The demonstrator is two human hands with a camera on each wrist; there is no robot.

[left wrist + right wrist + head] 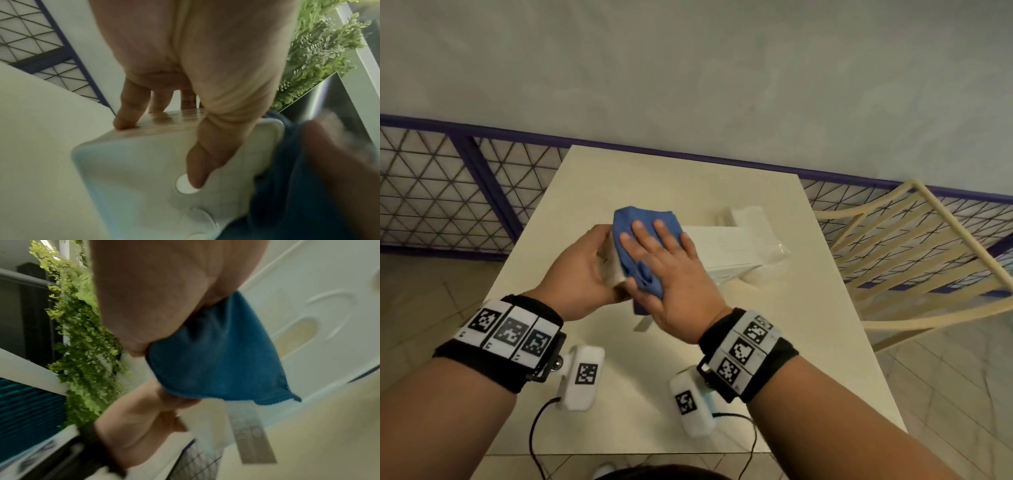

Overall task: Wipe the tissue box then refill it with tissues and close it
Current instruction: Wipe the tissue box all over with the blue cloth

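My left hand [582,270] holds the tissue box [613,265] tilted above the white table [592,192]. Its fingers [125,116] lie on the wooden face and the thumb [197,170] on the white face [133,170] with round pads. Flat, straight-fingered, my right hand [664,274] presses a blue cloth [640,219] against the box's right side. The cloth [216,361] bunches under that palm [164,296]. A wrapped pack of white tissues [760,236] lies to the right, beside a white box part [722,253] with an oval slot [298,335].
A cream slatted chair [914,253] stands close to the table's right edge. A purple-framed mesh fence [448,192] runs behind the table. A small white strip [643,323] lies on the table under my hands. Green foliage [324,48] shows in the wrist views.
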